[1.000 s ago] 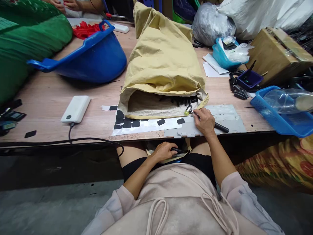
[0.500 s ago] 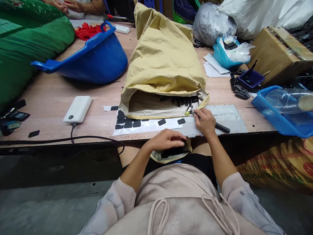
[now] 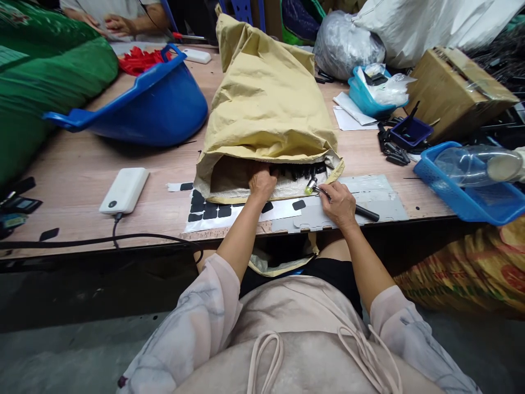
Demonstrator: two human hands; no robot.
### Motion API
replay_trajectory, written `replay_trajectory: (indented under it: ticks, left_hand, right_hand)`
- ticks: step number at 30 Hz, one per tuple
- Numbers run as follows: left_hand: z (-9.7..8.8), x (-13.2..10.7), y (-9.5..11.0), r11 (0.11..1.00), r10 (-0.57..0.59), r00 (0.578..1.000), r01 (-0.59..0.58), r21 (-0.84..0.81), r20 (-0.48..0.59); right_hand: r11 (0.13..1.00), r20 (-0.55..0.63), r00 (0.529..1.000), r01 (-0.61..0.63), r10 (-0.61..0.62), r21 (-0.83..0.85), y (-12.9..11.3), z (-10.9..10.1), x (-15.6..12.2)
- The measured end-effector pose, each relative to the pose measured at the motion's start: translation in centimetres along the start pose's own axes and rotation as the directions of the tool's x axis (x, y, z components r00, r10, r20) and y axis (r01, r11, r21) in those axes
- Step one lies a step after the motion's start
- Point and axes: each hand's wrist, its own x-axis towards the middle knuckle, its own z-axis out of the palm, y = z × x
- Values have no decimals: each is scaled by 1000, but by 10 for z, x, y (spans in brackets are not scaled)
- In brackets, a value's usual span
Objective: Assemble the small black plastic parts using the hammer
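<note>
My left hand (image 3: 262,181) reaches into the mouth of a yellow woven sack (image 3: 270,115) lying on the table. Its fingertips are hidden beside a pile of black plastic parts (image 3: 301,171) inside. My right hand (image 3: 338,202) is closed round a small hammer (image 3: 367,213) with a black handle, a metal head and a yellow tip. The hammer head rests near the sack's right lip, above a grey board (image 3: 385,203). Black rounded stickers (image 3: 211,210) sit on a white strip in front of the sack. Another open sack (image 3: 283,269) lies at my lap.
A blue tub (image 3: 156,106) and a white power bank (image 3: 124,190) with a cable stand on the left. At the right are a blue basket (image 3: 463,191) holding a clear bottle, a cardboard box (image 3: 459,93) and loose black parts. A co-worker's hands (image 3: 117,24) show at the far left.
My left hand has moved from above my lap forward into the sack's mouth. My right hand still holds the hammer in about the same place. The whole view has shifted slightly.
</note>
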Motion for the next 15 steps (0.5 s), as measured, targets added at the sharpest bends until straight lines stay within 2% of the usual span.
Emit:
replay_trajectory:
  ticks: [2,4,6,8,10,12,13,15]
  left_hand:
    - [-4,-3,-4,998,-61,998,61,-20,-10]
    - [-9,-10,-12,999,-32,997,30,-33,-75]
    - [-13,-22,-25,994,82,978,-94,-55,-193]
    - [-15,-37,-39,953,257,928,-290,-89,-270]
    - [-14,-52,-51,854,458,857,-498,-150,-234]
    - [-9,-62,-57,759,598,789,-613,-218,-140]
    - [-6,-65,-58,740,625,774,-628,-239,-98]
    - [-1,-67,-59,749,621,782,-610,-256,-48]
  right_hand:
    - [1000,4,1000,0,0,1,0,-1,0]
    - [1000,8,1000,-2,2,3,-1,-1,0]
    - [1000,11,1000,-8,7,5,-1,-1,0]
    - [1000,13,1000,-13,13,5,-1,-1,0]
    - [1000,12,1000,-17,17,4,-1,-1,0]
    - [1000,5,1000,-14,14,2,-1,-1,0]
    - [1000,-2,1000,-11,11,0,-1,-1,0]
    - [1000,-16,1000,-2,2,-6,-1,-1,-1]
